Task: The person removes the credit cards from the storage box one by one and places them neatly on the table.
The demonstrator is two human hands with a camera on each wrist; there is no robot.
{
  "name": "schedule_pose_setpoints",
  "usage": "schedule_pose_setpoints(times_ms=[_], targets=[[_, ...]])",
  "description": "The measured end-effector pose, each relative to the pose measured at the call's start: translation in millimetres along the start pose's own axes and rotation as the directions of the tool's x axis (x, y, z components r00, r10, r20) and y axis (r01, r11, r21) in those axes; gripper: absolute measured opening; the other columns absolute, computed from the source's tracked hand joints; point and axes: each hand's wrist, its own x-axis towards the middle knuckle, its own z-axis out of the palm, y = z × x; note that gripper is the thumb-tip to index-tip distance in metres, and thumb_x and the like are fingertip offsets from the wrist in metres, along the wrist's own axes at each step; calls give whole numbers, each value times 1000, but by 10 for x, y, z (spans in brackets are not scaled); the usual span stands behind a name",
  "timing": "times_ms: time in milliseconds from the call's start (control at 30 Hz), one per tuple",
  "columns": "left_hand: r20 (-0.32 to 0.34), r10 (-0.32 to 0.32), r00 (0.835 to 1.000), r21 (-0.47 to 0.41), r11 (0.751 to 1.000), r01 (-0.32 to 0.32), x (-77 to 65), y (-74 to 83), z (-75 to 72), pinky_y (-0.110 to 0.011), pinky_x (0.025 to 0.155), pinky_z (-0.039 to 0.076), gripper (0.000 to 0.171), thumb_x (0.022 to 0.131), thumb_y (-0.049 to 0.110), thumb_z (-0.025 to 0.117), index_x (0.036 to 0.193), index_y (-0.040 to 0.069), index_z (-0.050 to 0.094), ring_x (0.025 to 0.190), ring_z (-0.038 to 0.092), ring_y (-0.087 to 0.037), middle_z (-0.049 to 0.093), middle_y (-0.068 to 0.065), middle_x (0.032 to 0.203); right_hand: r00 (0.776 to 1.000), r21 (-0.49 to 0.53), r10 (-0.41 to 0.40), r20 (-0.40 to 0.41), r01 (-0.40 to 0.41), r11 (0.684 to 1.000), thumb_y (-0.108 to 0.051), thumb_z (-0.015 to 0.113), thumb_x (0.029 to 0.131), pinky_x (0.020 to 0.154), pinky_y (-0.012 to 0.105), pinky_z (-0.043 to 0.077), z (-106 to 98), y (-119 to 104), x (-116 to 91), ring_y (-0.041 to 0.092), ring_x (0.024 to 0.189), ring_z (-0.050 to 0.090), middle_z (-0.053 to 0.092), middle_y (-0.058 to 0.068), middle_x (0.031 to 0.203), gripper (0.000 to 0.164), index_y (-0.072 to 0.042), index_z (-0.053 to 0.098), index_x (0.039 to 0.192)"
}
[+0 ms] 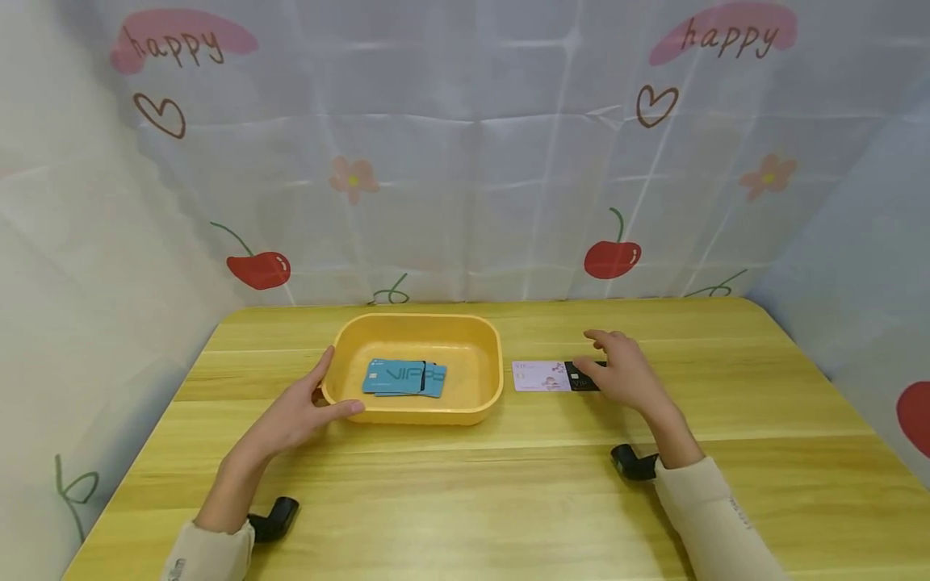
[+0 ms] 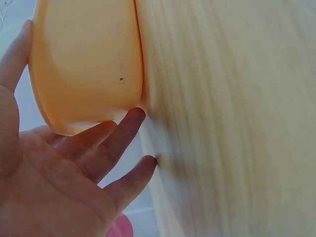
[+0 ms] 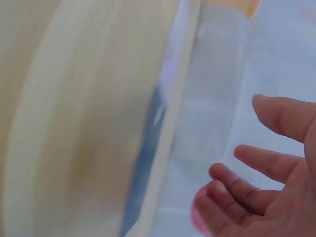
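Note:
A yellow plastic tray [image 1: 483, 415] sits on the wooden table with several blue VIP cards [image 1: 395, 378] overlapping inside. My left hand [image 1: 294, 411] holds the tray's left end, thumb on the front rim and fingers against the end wall. In the left wrist view those fingers [image 2: 131, 123] touch the tray's outside. Right of the tray, a pale pink card [image 1: 539, 376] and a black VIP card [image 1: 581, 381] lie side by side. Over the black card's right part is my right hand [image 1: 628, 375], fingers spread, hiding some of it. Nothing is in this hand in the right wrist view.
The wooden table [image 1: 450, 500] reaches back to a white curtain [image 1: 465, 161] printed with cherries, hearts and flowers. A black wrist device [image 1: 276, 520] is on the left wrist and another black device [image 1: 634, 462] on the right.

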Motion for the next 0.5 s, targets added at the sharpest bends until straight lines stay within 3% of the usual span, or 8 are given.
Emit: schedule_pose_setpoints(times_ms=[167,333,500], targets=[[-9,2,1000,-7,1000,-2,-8,7,-17,-44,91,39,103,79,50,65,148,16,-3,118,41,-29,20,-17,147,994,91,-81,-76,88,992,-18,61,88,81,49,41,64,-329,66,37,101,49,54,22,113,44,5,51,124],[-11,9,1000,-35,999,-9,-12,5,-9,-48,97,33,102,79,49,66,148,16,-2,126,34,-31,16,-16,149,984,230,-138,-110,161,960,-18,63,87,83,45,42,143,-659,132,28,100,50,55,15,115,42,2,53,123],[-15,7,1000,-48,999,-8,-8,0,1,-48,98,32,103,78,48,67,148,14,-1,127,33,-32,15,-15,149,978,272,-193,-73,206,940,-20,65,86,82,43,44,302,-959,240,27,98,51,56,12,114,43,-2,54,123]])
